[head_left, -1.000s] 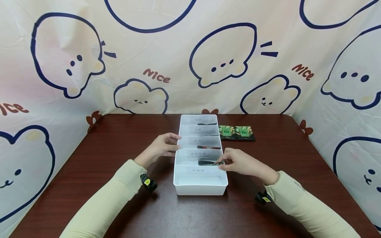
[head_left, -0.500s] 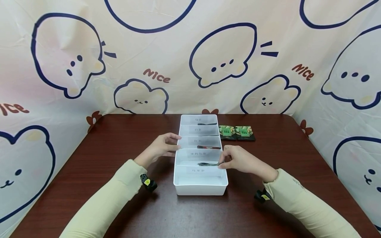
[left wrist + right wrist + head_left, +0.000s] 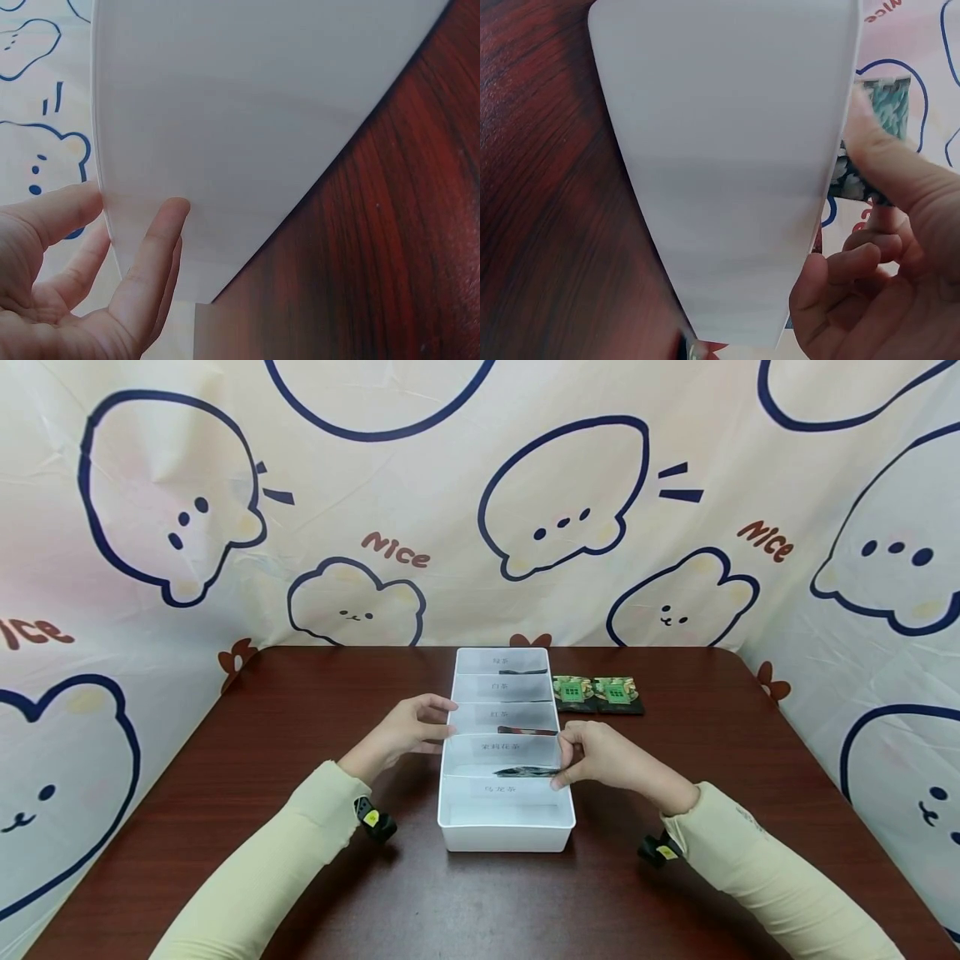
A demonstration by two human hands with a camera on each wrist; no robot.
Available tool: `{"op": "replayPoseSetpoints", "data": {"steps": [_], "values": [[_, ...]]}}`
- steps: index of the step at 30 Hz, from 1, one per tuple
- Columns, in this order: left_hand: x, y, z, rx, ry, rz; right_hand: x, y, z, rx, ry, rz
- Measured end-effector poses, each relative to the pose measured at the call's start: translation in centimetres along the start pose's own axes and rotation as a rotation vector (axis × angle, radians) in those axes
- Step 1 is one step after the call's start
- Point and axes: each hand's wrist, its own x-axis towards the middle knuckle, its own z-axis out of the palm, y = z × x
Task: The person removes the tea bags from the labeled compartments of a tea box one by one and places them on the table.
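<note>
A long white divided box [image 3: 506, 839] with a paper label in each compartment stands lengthwise on the table. My left hand [image 3: 411, 727] rests against its left side, with fingertips at the rim; in the left wrist view one extended finger [image 3: 154, 262] touches the outer wall. At the right rim, my right hand [image 3: 603, 758] pinches a dark green patterned tea packet [image 3: 525, 772] by its right end, at the fourth compartment from the back. In the right wrist view the thumb crosses that packet [image 3: 891, 112], which sticks up past the rim.
Two green tea packets [image 3: 596, 693] lie side by side on the dark wood table [image 3: 315, 893], right of the box's far end. A red-and-dark packet [image 3: 525, 731] stands in the middle compartment. A cartoon-printed cloth [image 3: 450, 485] hangs behind the table.
My right hand has shifted slightly up and back along the right rim, and the packet's visible face has turned a little. The left hand stays against the box.
</note>
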Motion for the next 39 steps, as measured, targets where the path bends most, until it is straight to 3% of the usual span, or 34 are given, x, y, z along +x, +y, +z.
{"op": "replayPoseSetpoints", "data": {"steps": [8,12,16,23,27,31,39], "values": [[-0.2,0.1,0.1,-0.001,-0.002,0.000,-0.1,0.5,-0.4,0.150,0.031,-0.048],[-0.3,0.1,0.1,-0.007,-0.004,0.001,-0.2,0.6,-0.7,0.316,0.060,-0.080],[-0.2,0.1,0.1,-0.010,-0.002,-0.001,-0.3,0.4,-1.2,0.461,0.146,-0.059],[-0.1,0.1,0.1,-0.017,-0.001,-0.002,-0.2,0.0,-2.6,0.599,0.364,-0.049],[-0.1,0.1,0.1,-0.018,0.000,-0.003,-0.1,-0.2,-3.5,0.705,0.429,-0.047],[-0.1,0.1,0.1,-0.017,0.000,-0.003,0.2,-0.2,-4.7,0.806,0.444,-0.051],[-0.2,0.1,0.1,-0.020,-0.005,-0.008,1.1,0.9,-8.5,0.911,0.489,-0.032]]}}
